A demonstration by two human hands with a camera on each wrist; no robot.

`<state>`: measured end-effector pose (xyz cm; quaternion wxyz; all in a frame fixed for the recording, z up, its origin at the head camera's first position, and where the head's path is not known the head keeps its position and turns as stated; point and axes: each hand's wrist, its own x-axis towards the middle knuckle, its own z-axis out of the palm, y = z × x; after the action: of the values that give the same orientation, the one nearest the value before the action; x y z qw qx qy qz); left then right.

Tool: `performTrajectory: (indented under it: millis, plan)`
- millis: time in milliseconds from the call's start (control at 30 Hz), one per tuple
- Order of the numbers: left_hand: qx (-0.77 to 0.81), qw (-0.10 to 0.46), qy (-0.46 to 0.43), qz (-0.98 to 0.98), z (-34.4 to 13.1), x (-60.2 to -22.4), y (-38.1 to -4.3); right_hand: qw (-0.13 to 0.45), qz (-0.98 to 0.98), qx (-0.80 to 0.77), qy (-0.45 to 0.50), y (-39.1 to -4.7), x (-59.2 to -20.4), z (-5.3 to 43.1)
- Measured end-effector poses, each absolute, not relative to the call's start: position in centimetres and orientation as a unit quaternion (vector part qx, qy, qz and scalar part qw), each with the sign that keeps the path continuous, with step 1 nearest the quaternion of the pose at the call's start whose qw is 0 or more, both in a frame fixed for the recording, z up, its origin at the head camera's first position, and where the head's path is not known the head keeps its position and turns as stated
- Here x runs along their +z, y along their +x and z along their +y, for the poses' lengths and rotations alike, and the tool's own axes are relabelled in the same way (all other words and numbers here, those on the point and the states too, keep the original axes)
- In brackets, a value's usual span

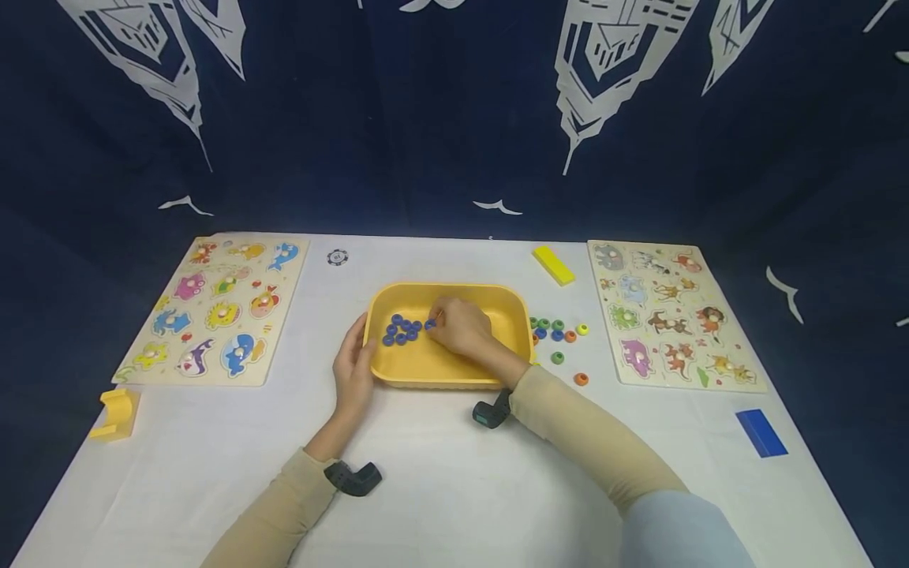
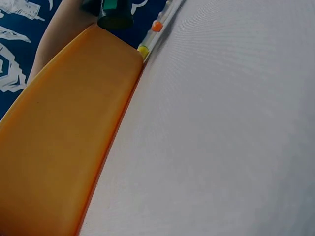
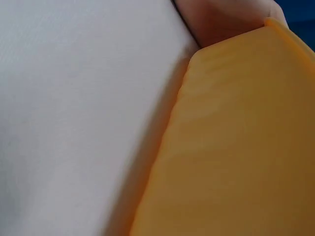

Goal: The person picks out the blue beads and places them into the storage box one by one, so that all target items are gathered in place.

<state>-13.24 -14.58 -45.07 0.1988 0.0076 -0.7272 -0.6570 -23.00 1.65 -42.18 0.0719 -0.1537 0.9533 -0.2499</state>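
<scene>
A yellow tray (image 1: 398, 375) lies on the white table, with several blue beads (image 1: 401, 339) grouped in its left half. My left hand (image 1: 353, 375) holds the tray's left end, fingers along the outer wall and thumb at the rim. Reaching in over the right side, my right hand (image 1: 461, 327) pinches a blue bead (image 1: 429, 324) beside the group. Both wrist views mostly show the tray's outer wall (image 2: 69, 132) and the white cloth; the beads inside are hidden there. Part of the left hand (image 3: 231, 19) appears behind the tray end in the right wrist view.
Right of the tray lie loose green (image 1: 557, 357), orange (image 1: 581, 379), blue and yellow beads. Animal puzzle boards stand left (image 1: 241, 315) and right (image 1: 675, 315). A yellow block (image 1: 554, 266), blue block (image 1: 761, 433), poker chip (image 1: 337, 257) and yellow curved piece (image 1: 116, 414) lie around.
</scene>
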Motion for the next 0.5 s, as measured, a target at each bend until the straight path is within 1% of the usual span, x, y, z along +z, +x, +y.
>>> performTrajectory:
  millis: [167, 300, 400, 433, 500]
  plan:
    - [-0.653, 0.201, 0.01, -0.73, -14.7, -45.1, -13.3, 0.088, 0.949, -0.251, -0.167, -23.2, -42.5, 1.3]
    - [-0.659, 0.198, 0.011, -0.725, -14.7, -45.4, -13.4, 0.091, 0.941, -0.283, -0.164, -23.0, -42.2, 2.0]
    - [-0.661, 0.197, 0.009, -0.724, -14.6, -45.4, -13.3, 0.057, 0.932, -0.323, -0.155, -22.2, -41.5, 3.3]
    - [-0.659, 0.199, 0.008, -0.725, -14.6, -45.4, -13.3, 0.039, 0.927, -0.339, -0.156, -21.9, -41.3, 3.8]
    - [-0.657, 0.202, 0.004, -0.726, -14.6, -45.4, -13.3, -0.015, 0.918, -0.362, -0.161, -21.3, -40.9, 5.1]
